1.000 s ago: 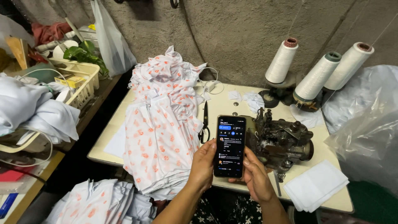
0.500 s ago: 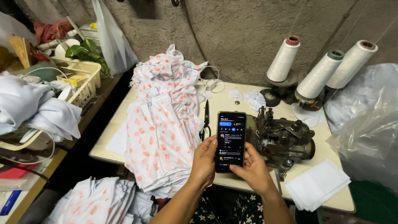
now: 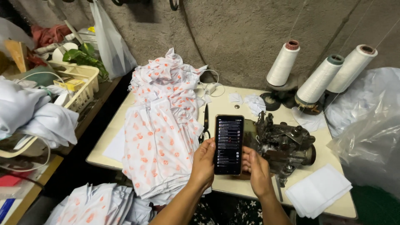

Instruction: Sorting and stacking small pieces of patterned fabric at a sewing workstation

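Note:
I hold a black smartphone [image 3: 228,143] upright over the table's front edge, its dark screen lit with lines of text. My left hand [image 3: 203,164] grips its left side. My right hand [image 3: 256,166] supports the right side, thumb at the phone's edge. Just behind the phone sits a dark metal sewing machine [image 3: 283,143]. To the left lies a tall stack of white fabric pieces with orange spots [image 3: 160,133]. Black scissors [image 3: 205,123] lie between the stack and the phone.
Three large white thread cones [image 3: 321,71] stand at the back right. Folded white cloth [image 3: 318,189] lies at the table's front right. A cream basket [image 3: 81,83], white cloth and a plastic bag [image 3: 110,39] are left; more spotted fabric [image 3: 100,204] below; clear plastic sheeting [image 3: 371,133] right.
The phone and both hands have dropped slightly lower and toward me. My right hand has shifted up along the phone's right edge. The view has moved a little.

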